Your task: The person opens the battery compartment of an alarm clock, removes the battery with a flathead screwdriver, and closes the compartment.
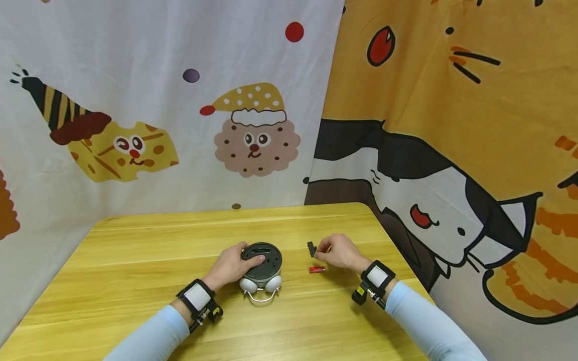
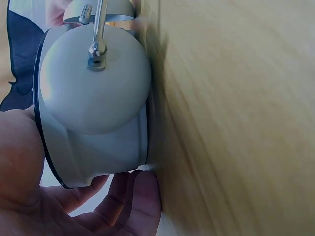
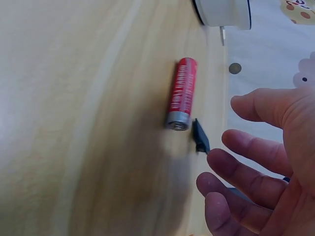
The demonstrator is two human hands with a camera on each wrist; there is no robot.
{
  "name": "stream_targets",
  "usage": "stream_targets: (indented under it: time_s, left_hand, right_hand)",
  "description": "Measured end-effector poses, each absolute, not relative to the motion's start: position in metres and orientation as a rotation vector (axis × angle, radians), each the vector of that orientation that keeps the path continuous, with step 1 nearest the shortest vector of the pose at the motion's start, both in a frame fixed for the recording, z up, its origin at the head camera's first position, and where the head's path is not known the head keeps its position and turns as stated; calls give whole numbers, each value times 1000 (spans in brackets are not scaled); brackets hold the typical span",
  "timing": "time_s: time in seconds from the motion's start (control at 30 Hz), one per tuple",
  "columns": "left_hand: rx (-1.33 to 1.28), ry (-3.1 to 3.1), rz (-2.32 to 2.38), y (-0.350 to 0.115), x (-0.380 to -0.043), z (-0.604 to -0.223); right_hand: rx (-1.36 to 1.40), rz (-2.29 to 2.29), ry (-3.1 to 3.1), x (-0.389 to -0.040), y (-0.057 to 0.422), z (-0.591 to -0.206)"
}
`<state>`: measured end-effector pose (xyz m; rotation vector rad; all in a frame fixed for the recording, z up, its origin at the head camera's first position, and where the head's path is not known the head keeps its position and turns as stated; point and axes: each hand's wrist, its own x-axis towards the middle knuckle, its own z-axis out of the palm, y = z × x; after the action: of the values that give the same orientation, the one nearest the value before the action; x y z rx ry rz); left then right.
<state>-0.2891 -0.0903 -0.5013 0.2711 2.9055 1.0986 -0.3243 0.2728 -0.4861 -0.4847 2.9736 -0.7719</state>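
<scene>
A twin-bell alarm clock [image 1: 266, 273] lies face down on the table, its black back facing up and its bells and metal handle toward me. My left hand [image 1: 231, 266] grips its left side, thumb pressing on the back and fingers curled round the rim. A slot shows in the back; whether anything sits inside is too small to tell. To the right, a small black cover [image 1: 311, 248] lies by the fingertips of my right hand [image 1: 339, 252]. In the right wrist view that hand's fingers are loosely bent and spread, with nothing between them. A red battery [image 3: 182, 93] lies near the cover.
The yellow wooden table [image 1: 149, 260] carries these things. Behind it hangs a white curtain [image 1: 149, 45] with cartoon prints, and an orange one [image 1: 420, 90] runs along the right side. Each wrist wears a strapped camera mount.
</scene>
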Motion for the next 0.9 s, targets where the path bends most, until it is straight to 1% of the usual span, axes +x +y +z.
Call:
stream_targets:
  time_s: [0.3, 0.63, 0.9]
  left_hand:
    - [265, 2902, 1095, -91, -288, -504]
    - [261, 2900, 1094, -91, -289, -503]
    - [268, 2904, 1085, -91, -289, -503]
  right_hand:
    - [-461, -720, 3024, -331, 262, -483]
    - [-309, -649, 3065, -340, 258, -486]
    - [-278, -595, 3055, -343, 255, -490]
